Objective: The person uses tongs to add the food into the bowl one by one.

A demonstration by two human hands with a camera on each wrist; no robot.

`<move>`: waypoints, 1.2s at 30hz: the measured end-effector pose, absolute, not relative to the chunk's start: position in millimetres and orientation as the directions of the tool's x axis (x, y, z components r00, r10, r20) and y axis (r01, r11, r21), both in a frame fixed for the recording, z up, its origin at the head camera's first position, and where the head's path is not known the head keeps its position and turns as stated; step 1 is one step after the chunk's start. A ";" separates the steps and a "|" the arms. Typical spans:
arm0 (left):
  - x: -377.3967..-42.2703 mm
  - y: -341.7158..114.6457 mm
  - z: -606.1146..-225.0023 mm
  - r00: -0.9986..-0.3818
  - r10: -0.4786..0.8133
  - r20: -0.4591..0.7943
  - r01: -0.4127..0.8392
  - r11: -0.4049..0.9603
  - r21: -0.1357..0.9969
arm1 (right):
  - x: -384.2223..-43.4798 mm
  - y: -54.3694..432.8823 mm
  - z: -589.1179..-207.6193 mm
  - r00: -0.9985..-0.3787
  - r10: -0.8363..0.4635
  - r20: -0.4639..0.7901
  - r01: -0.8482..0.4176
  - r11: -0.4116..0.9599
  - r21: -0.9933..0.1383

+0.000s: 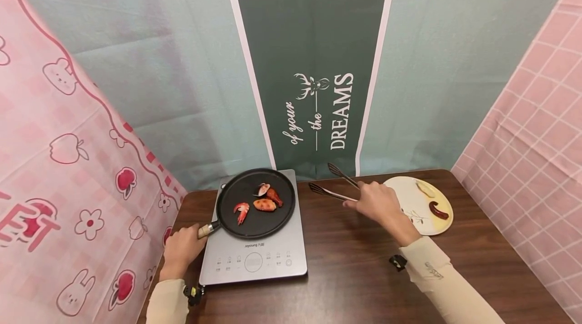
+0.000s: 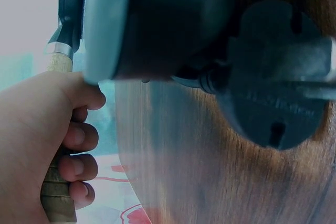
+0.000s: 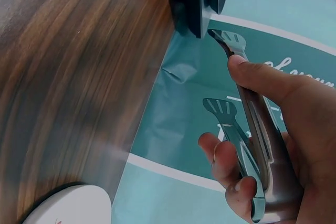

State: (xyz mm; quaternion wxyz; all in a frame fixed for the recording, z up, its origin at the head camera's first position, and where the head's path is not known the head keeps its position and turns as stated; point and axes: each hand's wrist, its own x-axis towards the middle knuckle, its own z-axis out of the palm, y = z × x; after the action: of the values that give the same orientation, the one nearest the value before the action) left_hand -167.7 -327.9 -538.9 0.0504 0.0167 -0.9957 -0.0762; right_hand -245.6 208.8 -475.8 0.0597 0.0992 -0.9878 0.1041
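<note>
My left hand (image 1: 183, 247) grips the wooden handle (image 2: 59, 198) of a round black frying pan (image 1: 254, 228), fingers wrapped round it. The pan rests on a silver induction cooktop (image 1: 277, 258). In it lie a red shrimp (image 1: 241, 212), a chicken wing (image 1: 264, 205), a drumstick (image 1: 274, 195) and a shell piece (image 1: 263, 189). My right hand (image 1: 379, 202) holds metal tongs (image 3: 268, 150) between thumb and fingers. Their slotted tips stand apart with nothing between them, right of the pan, above the table.
An oval white and yellow plate (image 1: 402, 192) stands at the right, behind my right hand. On it lie a curved dark red sausage (image 1: 438, 211) and a pale yellowish piece (image 1: 425, 189). The wooden table (image 1: 354, 273) meets a green curtain (image 1: 313, 20) at the back.
</note>
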 end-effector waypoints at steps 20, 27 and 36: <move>-166.9 -329.5 -539.4 -0.995 -0.046 0.093 -0.031 0.987 0.161 | -243.8 237.9 -478.6 -0.978 -0.140 0.154 -0.172 0.960 -0.220; -166.7 -328.3 -539.0 -0.995 -0.043 0.095 -0.027 0.987 0.160 | -244.2 248.2 -480.2 -0.982 -0.131 0.137 -0.160 0.960 -0.229; -167.5 -327.6 -537.9 -0.994 -0.041 0.099 -0.025 0.987 0.158 | -241.7 261.6 -482.1 -0.984 -0.123 0.131 -0.151 0.961 -0.232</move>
State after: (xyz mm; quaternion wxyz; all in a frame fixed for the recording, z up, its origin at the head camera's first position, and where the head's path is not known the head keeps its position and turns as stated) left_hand -167.5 -327.6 -537.9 0.0509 0.0164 -0.9955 -0.0784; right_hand -241.7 261.6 -482.1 0.0575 0.0691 -0.9885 0.1215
